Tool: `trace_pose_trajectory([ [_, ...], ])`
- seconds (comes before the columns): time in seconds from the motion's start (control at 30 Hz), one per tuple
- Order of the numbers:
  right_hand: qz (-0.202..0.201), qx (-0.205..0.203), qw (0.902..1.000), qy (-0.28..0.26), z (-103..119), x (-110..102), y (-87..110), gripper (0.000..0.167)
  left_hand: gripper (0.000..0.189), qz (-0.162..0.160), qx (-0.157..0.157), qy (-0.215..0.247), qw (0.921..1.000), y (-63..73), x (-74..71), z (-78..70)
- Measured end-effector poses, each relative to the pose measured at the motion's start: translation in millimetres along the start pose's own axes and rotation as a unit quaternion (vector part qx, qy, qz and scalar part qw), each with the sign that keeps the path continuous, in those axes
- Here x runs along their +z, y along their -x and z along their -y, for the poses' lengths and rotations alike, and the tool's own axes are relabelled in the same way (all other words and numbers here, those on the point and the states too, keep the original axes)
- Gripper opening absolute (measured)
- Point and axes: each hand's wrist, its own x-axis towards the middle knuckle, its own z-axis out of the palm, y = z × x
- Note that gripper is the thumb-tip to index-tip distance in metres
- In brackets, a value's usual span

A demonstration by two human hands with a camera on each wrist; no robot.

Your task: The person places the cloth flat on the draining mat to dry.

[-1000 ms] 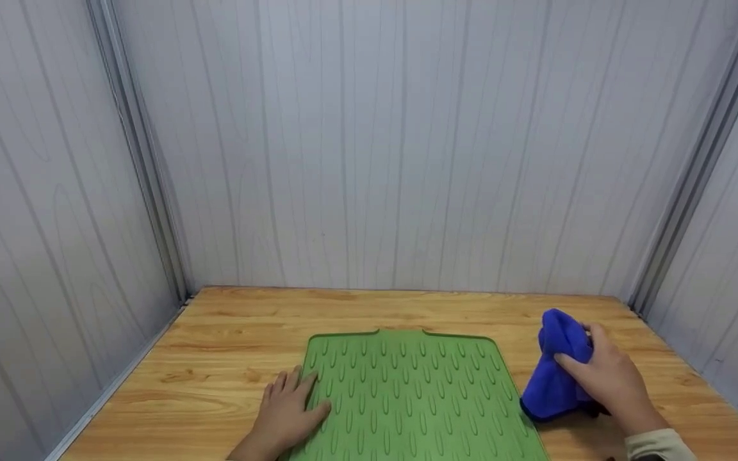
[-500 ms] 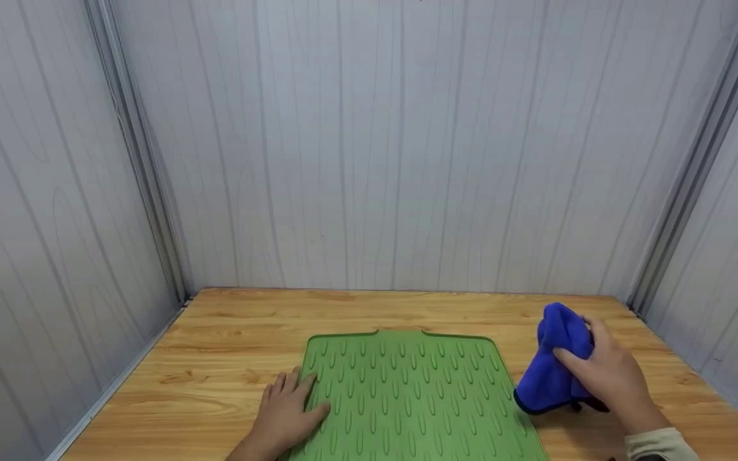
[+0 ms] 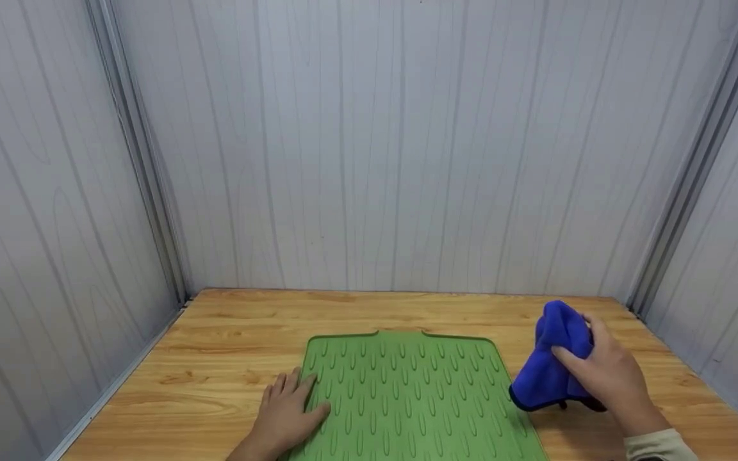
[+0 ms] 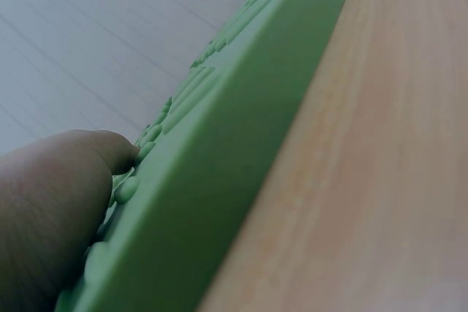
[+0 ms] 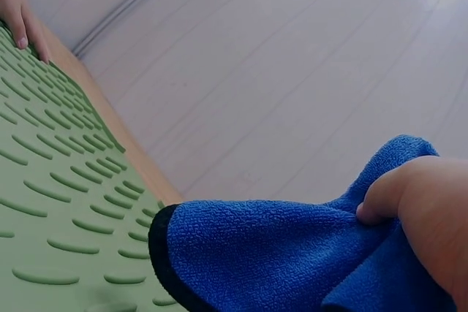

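Note:
A green mat point(image 3: 401, 397) with rows of raised oval ridges lies on the wooden table. My left hand point(image 3: 286, 413) rests on its left edge with fingers spread and thumb on the ridges; the left wrist view shows the thumb point(image 4: 80, 173) against the mat's raised side point(image 4: 219, 180). In my right hand point(image 3: 615, 374) is a bunched blue cloth point(image 3: 551, 365) with dark edging, pinched between thumb and fingers. The cloth hangs over the mat's right edge. In the right wrist view, the cloth point(image 5: 256, 246) spreads from under the thumb, its dark border close over the mat.
The wooden table point(image 3: 215, 346) runs back to a pale panelled wall point(image 3: 369, 160). Similar panels rise on the left point(image 3: 36, 192) and right point(image 3: 721, 288), with metal strips point(image 3: 145, 153) along the corners.
My right hand has raised the blue cloth slightly and its lower edge has shifted left over the mat's right edge. The left hand and the mat have stayed put.

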Motion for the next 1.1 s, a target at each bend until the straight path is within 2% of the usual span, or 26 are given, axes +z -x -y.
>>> trace_pose_trajectory([
  [0.53, -0.027, -0.012, 0.9996, -0.003, 10.3, -2.6, 2.6, 0.092, 0.073, -0.003, 0.004, 0.005, 1.0000, -0.4, 0.9, 0.9],
  [1.1, -0.025, 0.002, 0.9996, -0.012, 24.7, -5.6, 0.6, 0.099, 0.073, 0.004, -0.004, 0.002, 1.0000, -2.7, 1.0, 3.6],
])
